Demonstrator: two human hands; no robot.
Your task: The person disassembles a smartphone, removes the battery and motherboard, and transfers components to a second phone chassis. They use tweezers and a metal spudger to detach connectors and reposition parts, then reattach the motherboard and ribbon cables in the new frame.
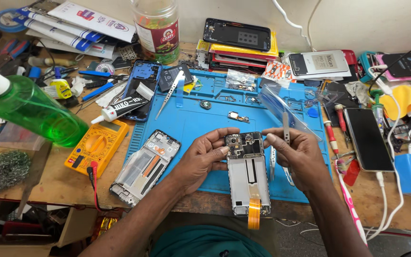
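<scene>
An opened phone frame (247,176) with its circuit board exposed at the top and an orange flex cable hanging off its near end lies at the front of a blue work mat (200,114). My left hand (200,159) grips the frame's upper left corner, thumb on the board. My right hand (297,159) touches the upper right corner with its fingertips and holds metal tweezers (286,129) upright between the fingers.
A second opened phone frame (144,166) lies left on the mat's edge. A yellow multimeter (96,147), a green spray bottle (34,112), a glue tube (120,110), a blue phone body (141,88), small parts, screwdrivers (331,135) and a black phone (368,139) on a charger crowd the bench.
</scene>
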